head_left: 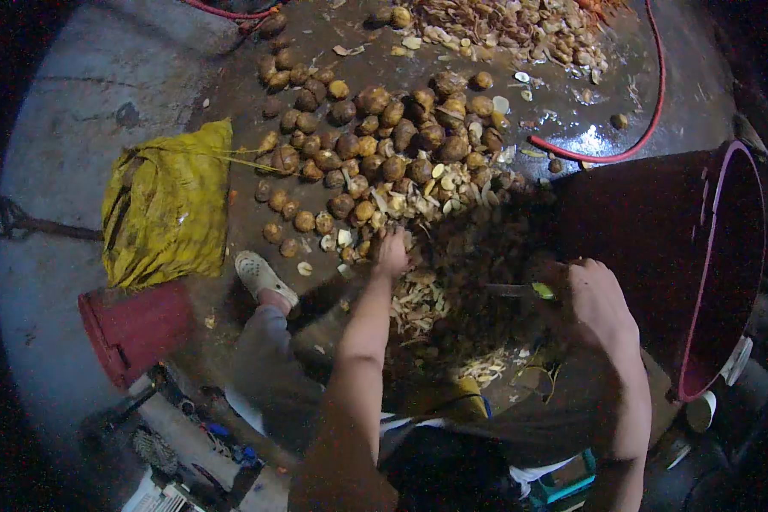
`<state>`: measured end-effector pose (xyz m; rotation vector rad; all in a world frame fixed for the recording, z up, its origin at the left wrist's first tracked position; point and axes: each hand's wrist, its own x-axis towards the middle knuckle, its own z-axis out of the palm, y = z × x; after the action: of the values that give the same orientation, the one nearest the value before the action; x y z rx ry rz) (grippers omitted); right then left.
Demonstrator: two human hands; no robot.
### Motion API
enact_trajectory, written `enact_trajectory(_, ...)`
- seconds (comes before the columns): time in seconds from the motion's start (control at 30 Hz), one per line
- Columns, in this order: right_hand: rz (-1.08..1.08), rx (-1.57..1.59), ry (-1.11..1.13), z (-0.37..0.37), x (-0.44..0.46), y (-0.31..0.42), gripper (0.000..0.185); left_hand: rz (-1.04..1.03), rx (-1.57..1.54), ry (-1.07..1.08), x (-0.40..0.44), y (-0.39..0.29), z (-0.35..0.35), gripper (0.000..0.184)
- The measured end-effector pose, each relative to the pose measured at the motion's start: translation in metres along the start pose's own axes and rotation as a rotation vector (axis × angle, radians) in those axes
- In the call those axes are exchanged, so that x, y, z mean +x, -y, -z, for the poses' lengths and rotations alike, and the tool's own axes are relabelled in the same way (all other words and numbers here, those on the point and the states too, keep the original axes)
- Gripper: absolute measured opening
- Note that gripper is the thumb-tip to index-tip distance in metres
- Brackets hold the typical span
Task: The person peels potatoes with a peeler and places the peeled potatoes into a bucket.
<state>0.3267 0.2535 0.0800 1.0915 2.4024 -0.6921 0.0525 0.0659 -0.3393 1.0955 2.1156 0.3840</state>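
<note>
My left hand (392, 253) reaches down to the near edge of a heap of round, brown-yellow vegetables that look like potatoes (421, 171). Its fingertips are hidden against the heap, so I cannot tell whether they grip one. My right hand (593, 294) is closed around a knife (505, 290), whose blade points left; a bright green patch shows near the handle. Pale peelings (420, 303) lie on the floor between my hands. Deep shadow covers the pile beneath the knife.
A large dark red tub (640, 205) lies on its side at the right. A red hose (657, 94) curves behind it. More peelings (520, 30) are heaped at the back. On the left are a yellow sack (171, 205) and a small red bucket (141, 328).
</note>
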Motion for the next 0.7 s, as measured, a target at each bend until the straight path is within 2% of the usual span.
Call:
enact_trajectory(0.07, 0.016, -0.013, -0.019, -0.004, -0.001, -0.001, 0.013, 0.042, -0.079, 0.189, 0.001, 0.019, -0.003, 0.052)
enact_trajectory(0.1, -0.015, 0.004, 0.017, -0.006, 0.001, -0.004, 0.018, 0.123, -0.409, 0.155, 0.002, 0.04, -0.018, 0.05)
enact_trajectory(0.13, -0.045, 0.02, 0.054, -0.008, 0.002, -0.006, 0.029, 0.164, -0.575, 0.139, -0.003, 0.04, -0.016, 0.048)
enact_trajectory(0.17, -0.046, 0.019, 0.053, -0.007, 0.001, -0.005, 0.029, 0.203, -0.741, 0.118, -0.008, 0.04, -0.014, 0.047)
enact_trajectory(0.23, -0.007, -0.01, 0.037, -0.008, 0.0, -0.002, 0.029, 0.2, -0.363, 0.013, -0.028, 0.004, 0.024, 0.04)
enact_trajectory(0.27, -0.007, -0.011, 0.036, -0.007, -0.001, 0.001, 0.029, 0.2, -0.364, 0.013, -0.036, -0.008, 0.037, 0.04)
enact_trajectory(0.33, 0.052, -0.014, -0.015, -0.006, -0.005, 0.008, 0.009, 0.359, -0.796, 0.067, -0.048, -0.018, 0.052, 0.032)
enact_trajectory(0.37, 0.052, -0.014, -0.014, -0.008, -0.008, 0.01, 0.009, 0.359, -0.795, 0.067, -0.059, -0.031, 0.064, 0.032)
enact_trajectory(0.43, 0.054, -0.025, -0.058, -0.01, -0.013, 0.014, 0.01, 0.472, -1.199, 0.1, -0.084, -0.059, 0.082, 0.03)
enact_trajectory(0.47, 0.057, -0.026, -0.064, -0.01, -0.014, 0.016, 0.01, 0.467, -1.199, 0.095, -0.093, -0.058, 0.078, 0.03)
enact_trajectory(0.53, 0.049, -0.02, -0.02, -0.011, -0.019, 0.02, 0.01, 0.47, -1.522, 0.045, -0.111, -0.061, 0.075, 0.03)
enact_trajectory(0.6, 0.054, -0.021, -0.054, -0.014, -0.024, 0.022, 0.01, 0.536, -1.513, 0.097, -0.116, -0.06, 0.07, 0.03)
enact_trajectory(0.67, 0.047, -0.019, -0.078, -0.021, -0.033, 0.024, 0.011, 0.511, -1.847, 0.32, -0.121, -0.043, 0.048, 0.039)
enact_trajectory(0.7, 0.068, -0.024, -0.1, -0.023, -0.037, 0.024, 0.011, 0.6, -1.894, 0.207, -0.129, -0.082, 0.067, 0.042)
